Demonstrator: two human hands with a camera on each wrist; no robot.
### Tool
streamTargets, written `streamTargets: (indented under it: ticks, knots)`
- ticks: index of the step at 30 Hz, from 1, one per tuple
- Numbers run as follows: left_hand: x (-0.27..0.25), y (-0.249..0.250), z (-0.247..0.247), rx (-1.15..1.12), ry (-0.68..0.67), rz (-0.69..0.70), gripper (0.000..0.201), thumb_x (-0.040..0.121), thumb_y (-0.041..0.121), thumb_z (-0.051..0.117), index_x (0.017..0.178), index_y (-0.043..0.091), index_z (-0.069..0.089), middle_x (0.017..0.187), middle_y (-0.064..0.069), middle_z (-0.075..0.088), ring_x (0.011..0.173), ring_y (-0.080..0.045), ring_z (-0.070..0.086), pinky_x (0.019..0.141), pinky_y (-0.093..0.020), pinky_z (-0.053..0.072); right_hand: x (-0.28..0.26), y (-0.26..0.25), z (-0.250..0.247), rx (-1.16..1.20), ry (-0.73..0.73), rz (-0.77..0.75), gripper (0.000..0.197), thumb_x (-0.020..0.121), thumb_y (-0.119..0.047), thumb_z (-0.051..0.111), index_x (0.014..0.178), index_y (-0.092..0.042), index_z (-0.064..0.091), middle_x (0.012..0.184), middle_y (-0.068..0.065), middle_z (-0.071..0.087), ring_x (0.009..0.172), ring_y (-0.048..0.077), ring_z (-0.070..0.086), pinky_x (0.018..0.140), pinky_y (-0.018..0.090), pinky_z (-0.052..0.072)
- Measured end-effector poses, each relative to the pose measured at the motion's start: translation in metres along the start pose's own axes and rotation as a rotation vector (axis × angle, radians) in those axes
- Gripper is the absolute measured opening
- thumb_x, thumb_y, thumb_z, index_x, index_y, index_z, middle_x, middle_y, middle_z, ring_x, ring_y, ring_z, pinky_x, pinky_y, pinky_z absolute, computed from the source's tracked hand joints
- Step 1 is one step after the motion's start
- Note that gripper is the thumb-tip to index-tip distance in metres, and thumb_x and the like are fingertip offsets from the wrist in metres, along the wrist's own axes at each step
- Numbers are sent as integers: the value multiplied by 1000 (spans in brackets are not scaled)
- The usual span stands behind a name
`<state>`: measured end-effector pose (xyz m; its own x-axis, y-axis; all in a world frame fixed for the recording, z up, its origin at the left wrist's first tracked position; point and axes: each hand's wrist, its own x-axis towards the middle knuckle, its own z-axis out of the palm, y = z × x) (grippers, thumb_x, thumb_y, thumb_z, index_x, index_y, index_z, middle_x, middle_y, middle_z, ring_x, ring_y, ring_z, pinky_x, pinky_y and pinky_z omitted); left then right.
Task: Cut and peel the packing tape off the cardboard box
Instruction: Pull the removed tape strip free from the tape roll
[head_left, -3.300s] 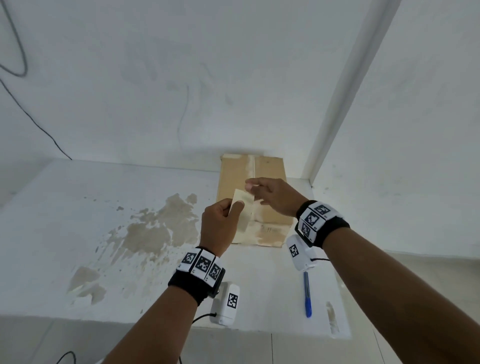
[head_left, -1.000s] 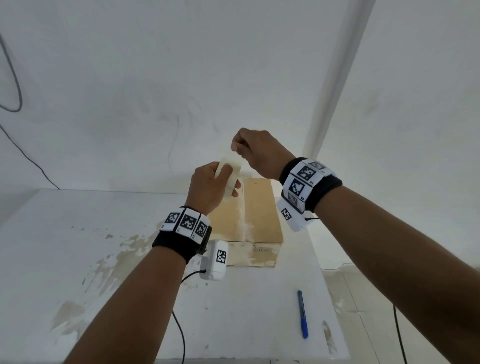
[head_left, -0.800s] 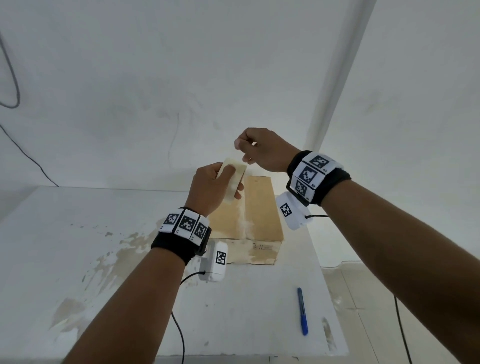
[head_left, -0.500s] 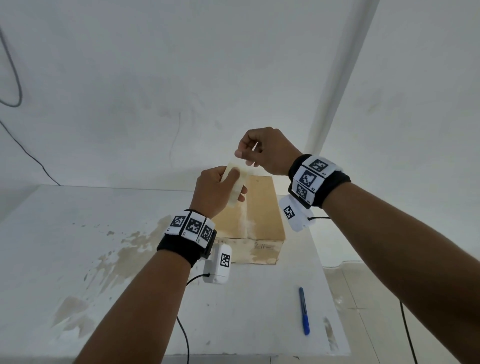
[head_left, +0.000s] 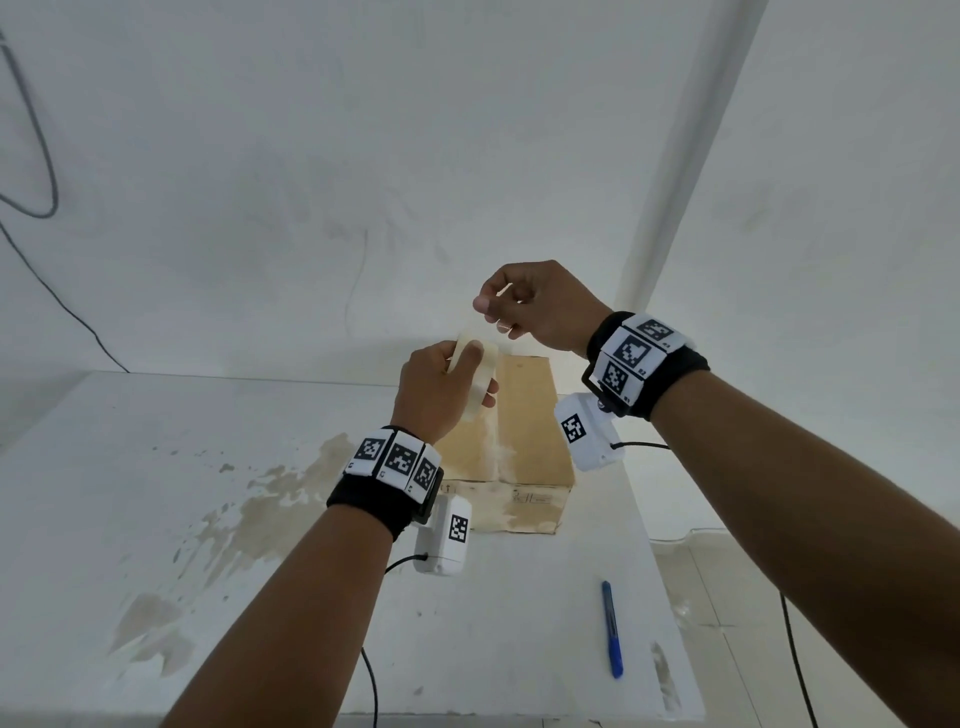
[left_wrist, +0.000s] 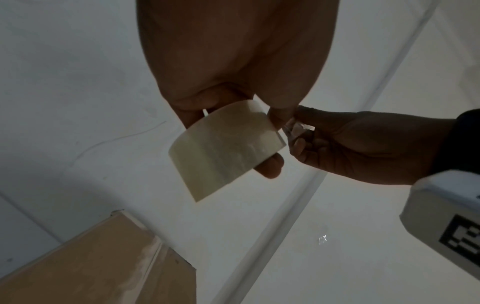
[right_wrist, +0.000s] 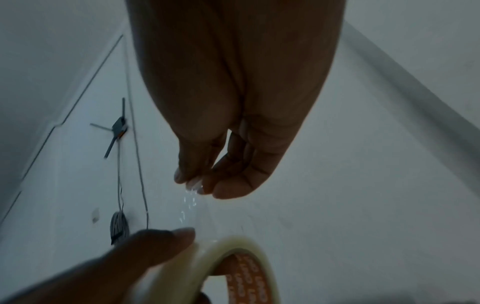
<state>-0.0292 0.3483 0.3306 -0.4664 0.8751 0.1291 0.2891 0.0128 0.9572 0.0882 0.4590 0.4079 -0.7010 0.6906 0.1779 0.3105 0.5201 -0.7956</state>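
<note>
My left hand (head_left: 434, 392) grips a roll of clear packing tape (head_left: 477, 375) in the air above the cardboard box (head_left: 527, 431), thumb on the roll's outer face. The right hand (head_left: 527, 306), just above and to the right, pinches the tape's free end (right_wrist: 192, 202) between thumb and fingertips. In the left wrist view, the tape roll (left_wrist: 226, 148) shows edge-on with the box (left_wrist: 91, 263) below. In the right wrist view, the tape roll (right_wrist: 233, 259) shows an orange printed core. The box sits closed at the table's far right, with a pale strip down its top seam.
A blue pen (head_left: 612, 631) lies on the white table (head_left: 208, 545) near its right edge, in front of the box. Brown stains mark the table's left and middle. White walls stand behind and to the right. Black cables hang on the left wall.
Both hands have risen from in front of the box to above it. Over the last second, the right hand has drawn slightly up and away from the roll, still pinching the tape end.
</note>
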Motion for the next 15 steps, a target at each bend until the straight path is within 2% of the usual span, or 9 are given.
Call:
streamTargets:
  ticks: [4, 6, 9, 12, 15]
  knots:
    - [3, 5, 0, -39, 19, -6, 30, 103, 30, 50, 97, 9, 71, 74, -6, 77, 58, -18, 74, 60, -26, 56, -5, -3, 3, 207, -37, 61, 19, 92, -26, 70, 96, -8, 71, 79, 1, 71, 68, 10, 61, 64, 20, 53]
    - [4, 7, 0, -34, 30, 4, 30, 103, 30, 50, 98, 9, 71, 74, -6, 77, 58, -18, 75, 60, -25, 56, -6, -3, 4, 276, -41, 79, 21, 91, -26, 71, 105, -10, 72, 78, 1, 71, 67, 9, 61, 65, 21, 53]
    - [4, 8, 0, -31, 38, 9, 31, 102, 31, 49, 97, 10, 71, 76, -6, 78, 60, -18, 75, 59, -22, 53, -7, -1, 5, 315, -86, 99, 46, 89, -28, 74, 131, -13, 59, 79, 2, 74, 66, 8, 63, 70, 22, 54]
    - [5, 7, 0, -25, 44, 11, 31, 102, 32, 49, 96, 10, 70, 76, -6, 78, 60, -19, 76, 56, -21, 50, -6, 0, 7, 321, -104, 120, 60, 87, -29, 75, 138, -12, 47, 83, 6, 74, 66, 9, 64, 72, 26, 54]
    - [7, 6, -1, -29, 64, 22, 31, 102, 32, 50, 96, 10, 71, 74, -5, 78, 61, -19, 75, 58, -21, 50, -5, -1, 8, 265, -109, 135, 71, 85, -32, 78, 142, -17, 37, 84, 4, 74, 72, 10, 66, 72, 26, 54]
